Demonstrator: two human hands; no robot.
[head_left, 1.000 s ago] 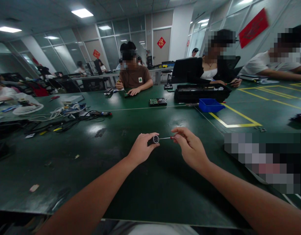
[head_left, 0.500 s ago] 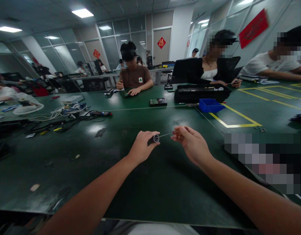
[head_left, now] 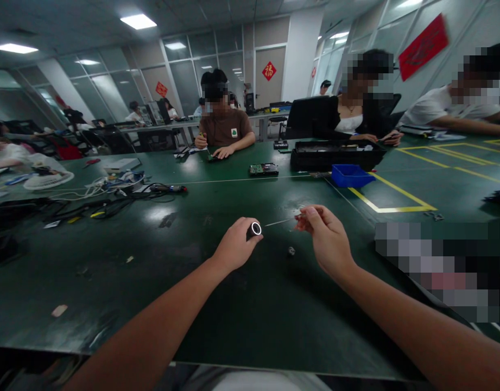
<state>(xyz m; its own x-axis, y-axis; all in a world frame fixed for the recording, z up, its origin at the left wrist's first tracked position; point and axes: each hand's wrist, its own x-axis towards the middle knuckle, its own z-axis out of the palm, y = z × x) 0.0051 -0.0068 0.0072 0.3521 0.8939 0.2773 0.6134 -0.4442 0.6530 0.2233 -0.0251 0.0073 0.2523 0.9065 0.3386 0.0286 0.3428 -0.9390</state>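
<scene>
Here, a black cylinder [head_left: 253, 230] with a bright ring at its end is gripped between thumb and fingers of the left hand [head_left: 234, 247], above the green table [head_left: 233, 320]. A thin-shafted screwdriver [head_left: 279, 222] is pinched in the right hand [head_left: 329, 236], its tip pointed toward the cylinder. A small part [head_left: 291, 251] is seen between the hands; whether it is table-supported cannot be determined

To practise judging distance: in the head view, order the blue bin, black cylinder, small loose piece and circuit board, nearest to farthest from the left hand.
1. Black cylinder: in the left hand
2. Small loose piece: right side
3. Circuit board: beyond the hand
4. Blue bin: beyond, farther right
</scene>
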